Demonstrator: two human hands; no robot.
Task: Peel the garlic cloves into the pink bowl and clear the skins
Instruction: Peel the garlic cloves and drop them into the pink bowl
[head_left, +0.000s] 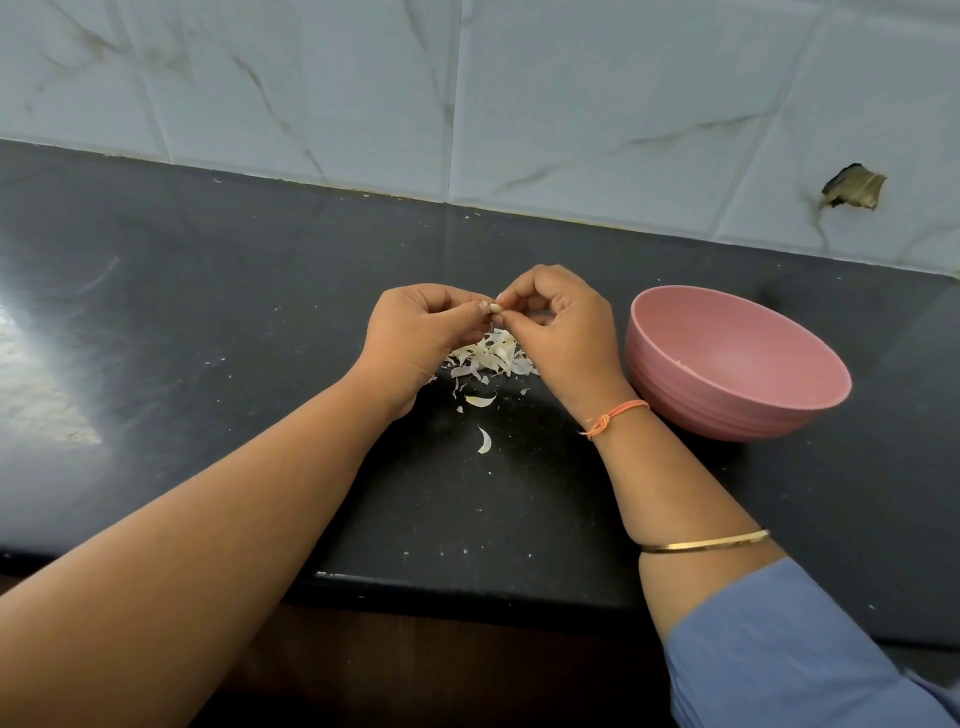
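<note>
Over the middle of the dark counter, the left hand and the right hand meet. Both pinch one small garlic clove in their fingertips. The left likely steadies it so the right can pick the skin off. Just under them, at 6 o'clock, lies a pile of skins, dropped in one spot so they are easy to clear. One loose skin lies further out at 6 o'clock. At 3 o'clock sits the pink bowl, near the right hand, so a bare clove can go in quickly. What is inside it is hard to tell.
</note>
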